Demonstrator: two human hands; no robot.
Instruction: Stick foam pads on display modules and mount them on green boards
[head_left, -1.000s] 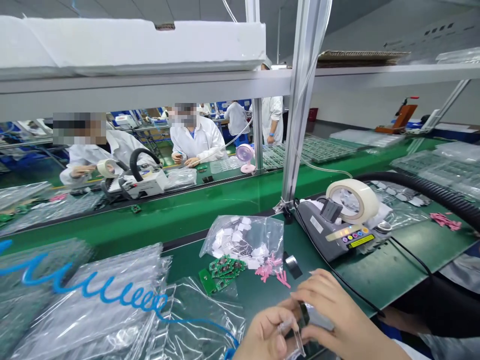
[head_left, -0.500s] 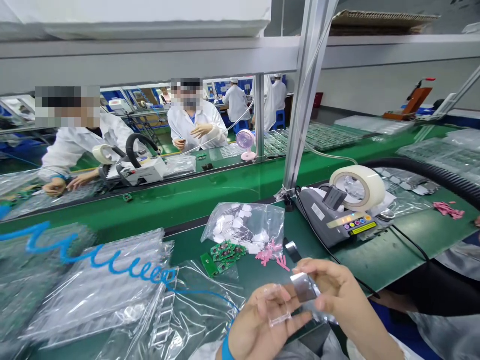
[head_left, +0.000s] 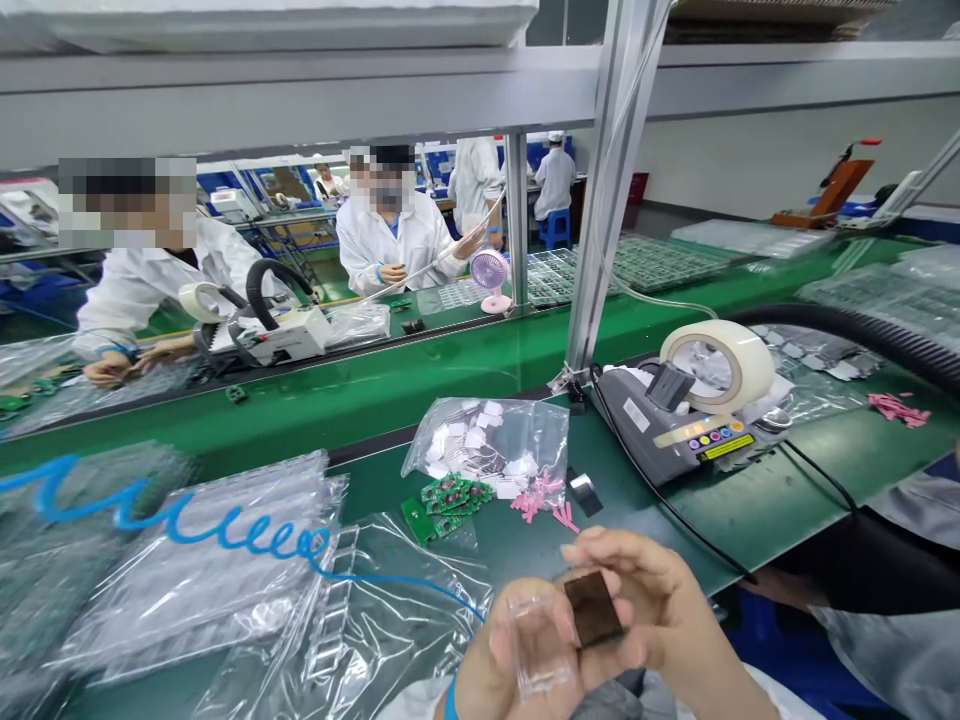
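My left hand [head_left: 487, 652], a blue band at its wrist, grips a small clear plastic case [head_left: 541, 662] by its near side. Between the fingers and thumb of my right hand [head_left: 670, 608] is a dark, glossy rectangular panel [head_left: 594, 610], tilted up beside the case. The left fingertips reach under the panel; whether they bear on it is hidden. Just beyond my hands lie another dark shiny piece [head_left: 585, 494], pink strips [head_left: 541, 498], small green circuit boards [head_left: 450, 503] and a clear bag of white-tabbed parts [head_left: 476, 440].
A grey tape dispenser [head_left: 637, 425] with a large tape roll [head_left: 754, 368] stands right of the metal post [head_left: 596, 240]. Stacked clear trays [head_left: 225, 550] and a coiled blue cord [head_left: 247, 537] occupy the left. Co-workers in white coats [head_left: 394, 245] sit across the green bench.
The panel has turned from a bright silvery reflection to a dark face toward me. Both hands have moved slightly down, the case slightly left. A co-worker across the bench has raised a hand.
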